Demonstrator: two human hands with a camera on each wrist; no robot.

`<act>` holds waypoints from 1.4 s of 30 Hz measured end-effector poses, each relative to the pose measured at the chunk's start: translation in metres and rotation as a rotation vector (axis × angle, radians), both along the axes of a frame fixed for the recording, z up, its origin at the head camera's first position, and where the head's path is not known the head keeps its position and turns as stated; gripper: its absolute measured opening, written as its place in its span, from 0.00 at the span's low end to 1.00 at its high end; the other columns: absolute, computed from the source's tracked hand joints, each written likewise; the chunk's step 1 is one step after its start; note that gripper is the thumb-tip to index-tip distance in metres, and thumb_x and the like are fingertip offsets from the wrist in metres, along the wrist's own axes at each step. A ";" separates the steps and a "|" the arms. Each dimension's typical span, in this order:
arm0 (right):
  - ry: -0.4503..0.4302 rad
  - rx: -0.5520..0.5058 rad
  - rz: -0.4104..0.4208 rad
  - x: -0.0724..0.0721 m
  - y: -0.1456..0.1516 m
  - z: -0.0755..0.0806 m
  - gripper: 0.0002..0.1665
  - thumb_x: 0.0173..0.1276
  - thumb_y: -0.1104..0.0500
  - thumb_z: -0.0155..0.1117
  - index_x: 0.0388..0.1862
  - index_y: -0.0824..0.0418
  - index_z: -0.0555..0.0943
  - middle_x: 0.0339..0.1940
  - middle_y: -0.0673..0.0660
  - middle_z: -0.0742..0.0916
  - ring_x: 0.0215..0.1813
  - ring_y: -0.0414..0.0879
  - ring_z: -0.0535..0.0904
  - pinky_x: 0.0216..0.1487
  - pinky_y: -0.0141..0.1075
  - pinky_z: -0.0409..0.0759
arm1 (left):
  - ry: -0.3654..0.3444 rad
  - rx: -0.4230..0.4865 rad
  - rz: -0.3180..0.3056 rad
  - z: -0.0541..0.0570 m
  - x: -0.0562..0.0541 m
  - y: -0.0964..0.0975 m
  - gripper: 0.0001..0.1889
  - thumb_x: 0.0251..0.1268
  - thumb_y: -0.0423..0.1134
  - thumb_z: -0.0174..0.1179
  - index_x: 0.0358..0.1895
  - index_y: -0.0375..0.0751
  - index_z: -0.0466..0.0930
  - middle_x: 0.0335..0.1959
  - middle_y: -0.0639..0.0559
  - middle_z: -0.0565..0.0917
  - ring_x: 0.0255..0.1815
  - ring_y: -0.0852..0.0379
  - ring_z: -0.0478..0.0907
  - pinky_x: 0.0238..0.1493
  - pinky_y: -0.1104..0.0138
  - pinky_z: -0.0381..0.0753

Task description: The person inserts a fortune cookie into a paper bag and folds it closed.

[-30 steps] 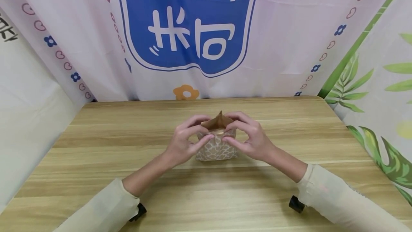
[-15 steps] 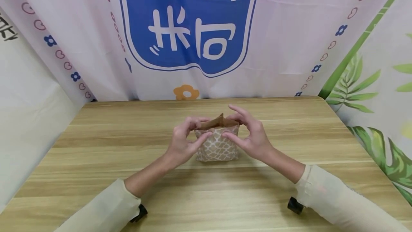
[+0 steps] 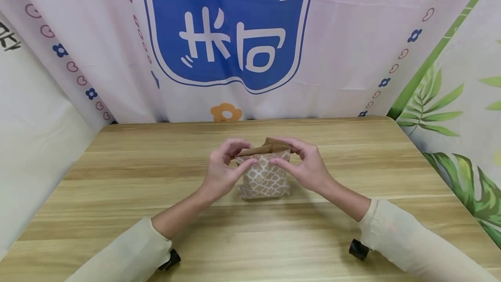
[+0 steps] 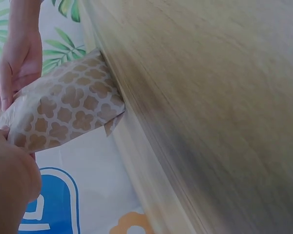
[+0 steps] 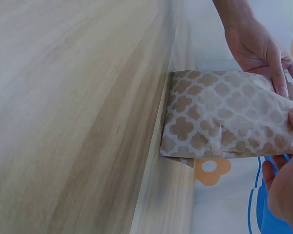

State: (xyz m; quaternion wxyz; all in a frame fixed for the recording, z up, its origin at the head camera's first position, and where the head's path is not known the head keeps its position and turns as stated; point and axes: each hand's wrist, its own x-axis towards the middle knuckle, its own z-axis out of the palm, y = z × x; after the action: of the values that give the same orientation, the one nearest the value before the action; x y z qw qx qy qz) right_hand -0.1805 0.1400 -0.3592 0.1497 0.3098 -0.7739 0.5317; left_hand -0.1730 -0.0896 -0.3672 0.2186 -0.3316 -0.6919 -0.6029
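A small brown paper bag [image 3: 266, 182] with a white quatrefoil lattice pattern stands upright on the wooden table, its mouth partly spread and its plain brown inside showing at the top. My left hand [image 3: 221, 166] holds the bag's upper left, thumb on the front panel and fingers curled at the rim. At the upper right, my right hand [image 3: 311, 166] grips it with the thumb on the front and the fingers behind the back wall. In the right wrist view the bag's front panel [image 5: 219, 112] looks creased, with a folded flap at its bottom edge.
The wood-grain table [image 3: 137, 186] stretches out around the bag on all sides. Behind its far edge hangs a printed cloth [image 3: 344, 55] with a blue emblem. A leaf-patterned cloth [image 3: 462, 142] is on the right. Black wrist cameras [image 3: 359, 249] poke out below the sleeves.
The fingers have shifted from the front rim to the sides and back of the mouth. More of the front panel now shows, and the raised right index finger has come down.
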 end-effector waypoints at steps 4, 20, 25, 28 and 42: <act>-0.032 -0.038 0.031 -0.001 0.001 -0.001 0.27 0.59 0.73 0.77 0.59 0.70 0.83 0.52 0.62 0.90 0.50 0.43 0.86 0.50 0.31 0.82 | -0.034 0.017 -0.020 0.000 0.000 0.000 0.20 0.50 0.13 0.70 0.48 0.22 0.78 0.43 0.31 0.84 0.41 0.63 0.84 0.40 0.74 0.85; -0.131 -0.047 0.124 -0.001 0.001 0.001 0.21 0.63 0.73 0.74 0.55 0.72 0.85 0.50 0.63 0.90 0.50 0.44 0.87 0.53 0.34 0.85 | -0.029 0.074 -0.057 -0.001 -0.002 0.001 0.17 0.49 0.11 0.69 0.44 0.19 0.79 0.36 0.30 0.85 0.33 0.66 0.83 0.29 0.78 0.80; -0.136 -0.051 0.111 -0.001 0.000 0.001 0.19 0.65 0.71 0.73 0.55 0.72 0.85 0.50 0.64 0.90 0.44 0.41 0.87 0.37 0.28 0.82 | -0.037 0.083 -0.052 0.000 -0.003 0.001 0.17 0.49 0.11 0.70 0.44 0.19 0.79 0.35 0.29 0.85 0.33 0.65 0.83 0.29 0.78 0.80; -0.135 -0.051 0.109 -0.002 0.000 0.001 0.18 0.65 0.71 0.73 0.54 0.73 0.85 0.48 0.65 0.91 0.34 0.38 0.82 0.24 0.27 0.72 | -0.065 0.052 -0.035 0.000 -0.004 0.000 0.19 0.48 0.12 0.71 0.46 0.19 0.80 0.38 0.30 0.86 0.36 0.64 0.84 0.31 0.77 0.82; -0.173 -0.075 0.102 -0.002 -0.001 0.001 0.17 0.63 0.76 0.71 0.52 0.76 0.85 0.48 0.68 0.90 0.42 0.35 0.87 0.23 0.27 0.69 | -0.221 0.040 -0.058 -0.001 -0.008 0.003 0.14 0.52 0.15 0.72 0.43 0.21 0.84 0.40 0.29 0.88 0.38 0.66 0.87 0.34 0.72 0.87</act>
State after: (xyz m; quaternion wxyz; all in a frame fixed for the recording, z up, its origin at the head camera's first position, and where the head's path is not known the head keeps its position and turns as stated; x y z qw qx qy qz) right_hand -0.1828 0.1386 -0.3580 0.0664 0.2958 -0.7468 0.5919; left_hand -0.1806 -0.0861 -0.3679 0.1299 -0.2783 -0.6897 -0.6557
